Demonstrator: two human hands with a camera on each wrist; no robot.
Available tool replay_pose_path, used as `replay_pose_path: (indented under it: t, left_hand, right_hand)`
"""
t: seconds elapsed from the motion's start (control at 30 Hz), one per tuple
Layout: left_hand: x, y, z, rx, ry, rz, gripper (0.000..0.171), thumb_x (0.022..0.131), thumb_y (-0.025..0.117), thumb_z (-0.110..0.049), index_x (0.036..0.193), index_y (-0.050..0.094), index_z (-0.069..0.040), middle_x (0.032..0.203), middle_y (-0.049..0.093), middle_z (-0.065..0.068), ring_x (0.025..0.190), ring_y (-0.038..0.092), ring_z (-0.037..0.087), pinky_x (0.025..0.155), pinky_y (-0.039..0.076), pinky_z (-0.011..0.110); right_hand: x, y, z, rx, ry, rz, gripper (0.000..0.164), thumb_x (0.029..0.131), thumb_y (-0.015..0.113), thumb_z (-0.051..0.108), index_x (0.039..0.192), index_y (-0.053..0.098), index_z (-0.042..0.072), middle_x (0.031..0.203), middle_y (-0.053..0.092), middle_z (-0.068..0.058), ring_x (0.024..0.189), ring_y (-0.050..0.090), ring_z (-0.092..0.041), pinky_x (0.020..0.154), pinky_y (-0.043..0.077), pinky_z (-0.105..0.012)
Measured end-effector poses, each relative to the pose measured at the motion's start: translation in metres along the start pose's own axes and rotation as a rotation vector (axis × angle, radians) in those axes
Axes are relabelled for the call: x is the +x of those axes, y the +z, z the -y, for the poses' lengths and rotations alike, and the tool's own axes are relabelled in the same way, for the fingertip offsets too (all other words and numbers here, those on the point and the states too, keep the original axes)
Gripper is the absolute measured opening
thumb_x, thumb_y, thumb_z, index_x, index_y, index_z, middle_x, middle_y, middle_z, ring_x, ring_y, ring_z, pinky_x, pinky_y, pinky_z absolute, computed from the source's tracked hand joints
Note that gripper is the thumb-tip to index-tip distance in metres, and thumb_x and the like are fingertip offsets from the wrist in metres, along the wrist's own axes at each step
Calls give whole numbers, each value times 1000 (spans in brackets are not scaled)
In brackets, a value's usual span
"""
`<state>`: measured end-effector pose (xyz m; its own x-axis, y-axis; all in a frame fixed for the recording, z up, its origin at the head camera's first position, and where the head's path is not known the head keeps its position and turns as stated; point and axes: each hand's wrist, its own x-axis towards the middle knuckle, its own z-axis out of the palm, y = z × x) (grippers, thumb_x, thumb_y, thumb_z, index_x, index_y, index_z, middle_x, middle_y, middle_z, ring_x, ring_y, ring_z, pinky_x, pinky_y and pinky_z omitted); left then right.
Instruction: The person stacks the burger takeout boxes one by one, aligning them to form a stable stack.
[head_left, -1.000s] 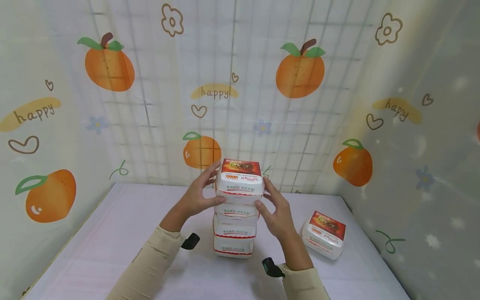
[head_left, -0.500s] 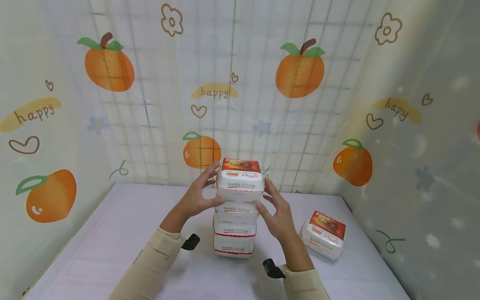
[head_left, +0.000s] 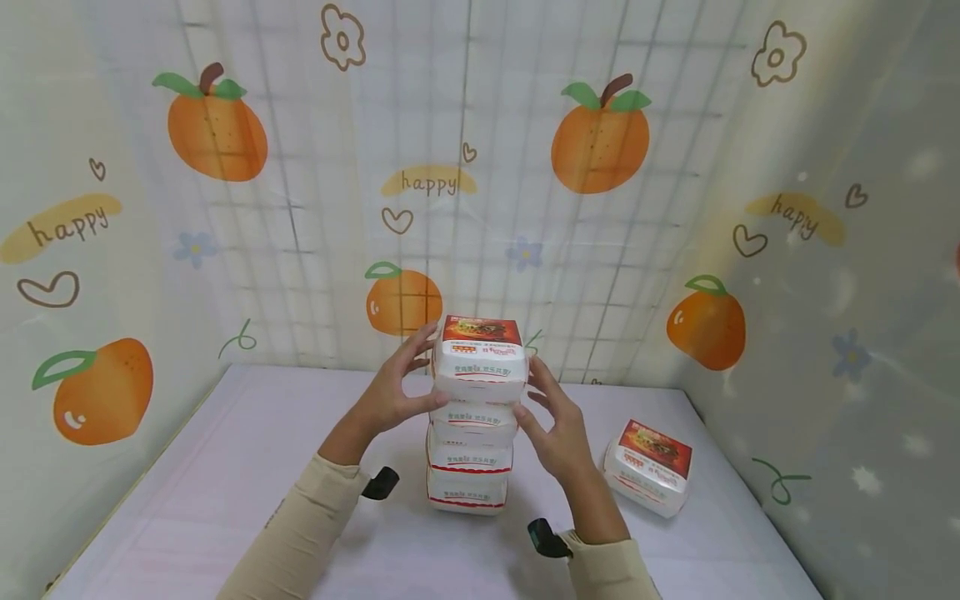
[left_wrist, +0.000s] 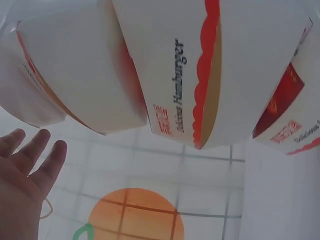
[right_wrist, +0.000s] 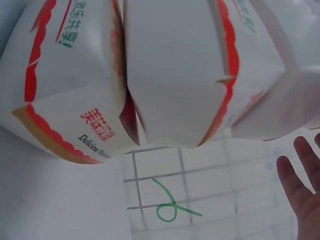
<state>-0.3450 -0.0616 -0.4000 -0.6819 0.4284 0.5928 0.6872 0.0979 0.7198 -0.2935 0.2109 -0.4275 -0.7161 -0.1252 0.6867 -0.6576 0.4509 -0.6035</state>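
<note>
Several white burger boxes stand in one upright stack in the middle of the table. The top box [head_left: 480, 362] has a red lid panel with a burger picture. My left hand [head_left: 387, 393] is at its left side, the thumb near its lower front corner. On the opposite side, my right hand [head_left: 557, 429] has its fingers spread, thumb by the lower right corner. In the left wrist view, extended fingers [left_wrist: 50, 162] lie close to the box at the stack's end. Straight fingers [right_wrist: 295, 180] also show in the right wrist view; whether they touch is unclear.
Another burger box [head_left: 648, 467] sits apart, turned at an angle, to the right of my right forearm. The white table [head_left: 285, 417] is enclosed by a curtain [head_left: 510, 125] printed with oranges, with a wire grid behind it.
The top box has shifted very slightly backward on the stack. Both thumbs have eased outward a little. The separate box on the right has stayed put.
</note>
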Motion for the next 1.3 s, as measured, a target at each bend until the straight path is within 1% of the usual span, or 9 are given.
replay_pose_path:
  t: [0.3,0.57,0.77,0.87,1.0,1.13,1.2,1.27,1.3]
  left_hand:
    - [0,2,-4,-5,-9,-26,95,81,76,-42,155,23,-17,154,33,-5,138,34,15,107,34,49]
    - [3,-3,-5,-13,14,-60,89,82,76,-38,154,25,-29,156,29,3,140,30,24,109,31,54]
    - [6,-7,-4,-17,21,-71,92,81,79,-22,155,24,-18,156,29,6,141,29,29,108,31,54]
    - [5,-8,-7,2,29,-71,92,81,78,-18,155,24,-15,156,29,8,140,30,30,108,31,55]
    - [2,-7,-14,58,13,-46,91,82,78,-30,155,25,-15,155,31,1,140,31,23,108,33,52]
    - [0,-7,-16,90,19,-35,90,83,76,-39,155,26,-17,154,33,-4,140,31,22,108,34,50]
    - [0,-9,-16,93,31,-39,89,83,76,-40,154,27,-20,154,34,-3,140,31,26,107,34,51]
    - [0,-11,-14,98,36,-43,89,82,76,-42,154,27,-24,154,34,-2,139,32,26,107,34,52]
    - [0,-12,-14,96,39,-45,89,82,76,-42,154,27,-22,154,34,0,139,32,27,107,34,52]
  right_hand:
    - [-6,-13,-16,-66,2,-9,74,92,66,15,154,28,26,153,38,-1,130,47,-27,97,45,-51]
    - [-13,-37,-33,-165,105,-28,72,92,68,23,154,30,29,151,40,0,129,47,-26,97,46,-48]
    - [-20,-60,-48,-273,179,-35,74,92,68,32,154,27,31,151,40,-6,126,50,-32,94,46,-53]
    - [-28,-74,-55,-309,263,-24,75,93,66,36,155,24,34,149,42,-12,124,51,-39,92,45,-60]
    - [-38,-97,-63,-359,440,15,74,93,60,48,155,20,37,149,41,-18,125,47,-45,90,41,-67]
    - [-39,-119,-71,-434,537,78,78,93,53,58,156,23,25,151,34,-23,129,38,-50,94,32,-72]
    - [-38,-126,-75,-461,572,96,80,93,52,60,156,25,19,152,31,-25,132,31,-53,96,27,-74]
    - [-35,-131,-79,-471,645,108,84,92,53,61,156,22,17,153,25,-28,135,22,-54,97,22,-75]
    - [-34,-134,-81,-475,692,111,86,91,53,62,157,19,17,154,21,-28,136,18,-54,97,21,-76]
